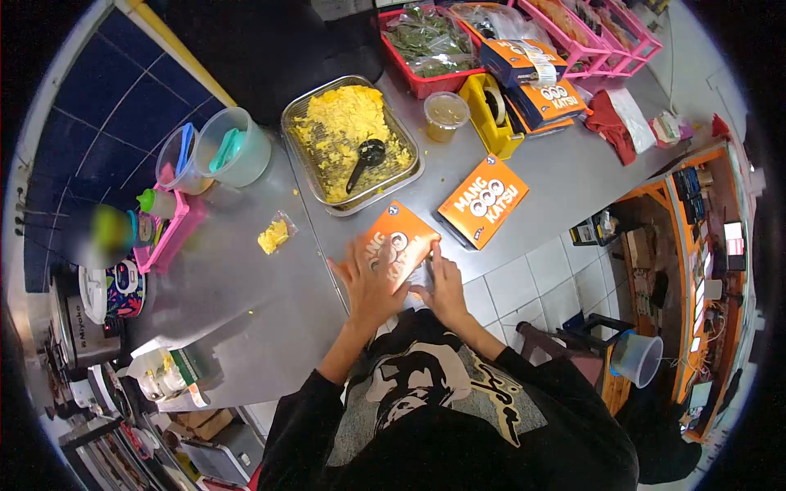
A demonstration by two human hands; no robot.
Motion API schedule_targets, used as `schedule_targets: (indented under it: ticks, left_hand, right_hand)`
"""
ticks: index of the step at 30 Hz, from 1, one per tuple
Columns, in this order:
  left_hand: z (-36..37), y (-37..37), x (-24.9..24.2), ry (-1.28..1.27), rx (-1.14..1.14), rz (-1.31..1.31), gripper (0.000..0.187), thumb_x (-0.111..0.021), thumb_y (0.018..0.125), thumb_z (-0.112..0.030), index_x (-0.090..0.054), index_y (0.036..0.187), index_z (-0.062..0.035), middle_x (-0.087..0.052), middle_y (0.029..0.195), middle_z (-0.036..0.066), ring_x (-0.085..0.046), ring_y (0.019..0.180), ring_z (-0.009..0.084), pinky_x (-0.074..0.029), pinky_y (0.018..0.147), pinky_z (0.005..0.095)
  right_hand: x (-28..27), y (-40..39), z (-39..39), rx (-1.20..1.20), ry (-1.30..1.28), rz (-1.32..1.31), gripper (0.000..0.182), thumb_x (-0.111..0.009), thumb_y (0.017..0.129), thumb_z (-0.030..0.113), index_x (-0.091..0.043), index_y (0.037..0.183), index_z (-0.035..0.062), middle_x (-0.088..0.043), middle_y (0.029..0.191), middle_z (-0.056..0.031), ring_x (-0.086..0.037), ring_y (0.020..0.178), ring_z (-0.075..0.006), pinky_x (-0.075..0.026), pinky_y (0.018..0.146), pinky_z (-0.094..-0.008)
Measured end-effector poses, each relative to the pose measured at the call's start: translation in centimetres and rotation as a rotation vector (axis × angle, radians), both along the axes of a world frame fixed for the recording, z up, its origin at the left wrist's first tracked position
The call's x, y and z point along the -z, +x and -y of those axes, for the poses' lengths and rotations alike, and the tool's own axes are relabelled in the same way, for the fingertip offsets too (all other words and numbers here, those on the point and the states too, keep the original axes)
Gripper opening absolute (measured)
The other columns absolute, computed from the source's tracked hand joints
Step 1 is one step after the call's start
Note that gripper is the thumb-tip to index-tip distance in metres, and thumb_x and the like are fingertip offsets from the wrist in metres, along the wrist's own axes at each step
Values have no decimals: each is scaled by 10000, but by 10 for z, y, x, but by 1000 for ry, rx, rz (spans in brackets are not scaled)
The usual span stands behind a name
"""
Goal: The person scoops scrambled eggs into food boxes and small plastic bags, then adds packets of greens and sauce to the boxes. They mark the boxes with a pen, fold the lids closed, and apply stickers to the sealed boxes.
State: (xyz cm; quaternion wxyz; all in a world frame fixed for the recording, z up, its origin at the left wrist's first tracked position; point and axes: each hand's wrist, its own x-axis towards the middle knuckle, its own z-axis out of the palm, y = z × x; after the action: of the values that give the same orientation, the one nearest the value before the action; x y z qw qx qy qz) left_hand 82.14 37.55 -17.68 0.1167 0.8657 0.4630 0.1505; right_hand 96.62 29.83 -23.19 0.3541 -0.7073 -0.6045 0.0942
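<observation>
An orange food box [405, 225] printed "Mang Katsu" lies in front of me at the near edge of the steel table. My left hand [368, 278] rests over its lid, fingers spread and the thumb stretched out to the left. At the box's right edge is my right hand [444, 288], its fingers on the side and its thumb near the front corner. What the box holds is hidden. Just to the right lies a second orange box [489, 200], shut and touched by neither hand.
Beyond the boxes sits a metal tray [296, 155] of chopped yellow food [340, 114] with a black scoop [366, 164]. Nearby are a lidded tub [446, 114], a yellow tape dispenser [501, 135] and stacked boxes [544, 102]. A small yellow-filled bag [276, 235] lies left.
</observation>
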Motion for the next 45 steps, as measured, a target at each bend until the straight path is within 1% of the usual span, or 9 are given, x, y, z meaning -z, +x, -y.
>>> schedule_targets:
  ticks: [6,9,16,20,23,25,27,30,45]
  left_hand:
    - [-22,-5,-6,19,69,80,839,-766,547,-339,-417,1275,-110,-467,1161,175,-463,1027,375,-379,836,473]
    - [-7,-4,-50,-11,102,180,838,-788,517,-290,-439,1245,-65,-495,1130,176,-493,991,386,-414,805,469]
    - [-6,109,-74,-6,217,173,956,-784,532,-341,-321,1307,-26,-428,1206,200,-382,1146,370,-273,955,496]
    - [-15,179,-44,-95,160,152,1016,-760,561,-413,-252,1346,-12,-394,1246,206,-359,1172,376,-242,978,501]
    - [-18,192,-37,-7,261,397,1032,-759,571,-414,-233,1358,-3,-325,1348,228,-282,1269,361,-188,1027,499]
    - [-19,191,-41,69,327,616,1001,-735,599,-434,-245,1362,-10,-299,1376,229,-256,1296,347,-157,1041,513]
    - [-21,180,-53,8,492,-129,916,-647,705,-538,-281,1376,-33,-250,1428,201,-203,1335,347,-107,1035,554]
    - [-22,174,-29,181,471,-236,730,-556,812,-480,-346,1349,-33,-299,1415,168,-225,1327,333,-100,1025,569]
    - [-1,196,-37,114,275,93,406,-620,809,-305,-566,1175,-138,-547,1106,85,-478,1058,268,-276,899,468]
  right_hand:
    - [-2,22,7,80,-224,125,893,-586,674,-51,-164,1439,132,-572,732,-147,-536,720,-336,-436,696,-421]
    - [-54,47,32,77,-346,-459,876,-540,713,-63,-106,1447,138,-560,715,-143,-572,700,-329,-465,678,-415]
    - [-167,145,33,116,187,-955,909,-588,743,-111,-87,1454,154,-541,1105,-93,-519,683,-80,-475,635,-235]
    - [-98,180,-40,-25,217,-192,895,-575,702,-129,-145,1440,138,-386,1359,-94,-543,1045,-220,-501,784,-322]
    - [-89,192,-49,-38,4,-301,897,-608,682,-97,-173,1430,140,-301,1408,-117,-465,1171,-294,-490,844,-363]
    - [-100,193,-50,-89,-167,-300,907,-657,678,-35,-179,1426,152,-314,1382,-135,-467,1158,-309,-490,846,-380]
    - [-103,195,-47,-73,-161,-217,886,-669,693,25,-186,1425,156,-341,1347,-141,-473,1141,-319,-491,839,-386]
    - [-103,216,-62,47,-104,-115,788,-672,731,133,-253,1398,152,-400,1274,-149,-491,1099,-334,-485,829,-402]
    - [-10,297,-164,355,-183,-422,331,-621,815,336,-601,856,9,-610,754,-171,-596,766,-301,-477,712,-399]
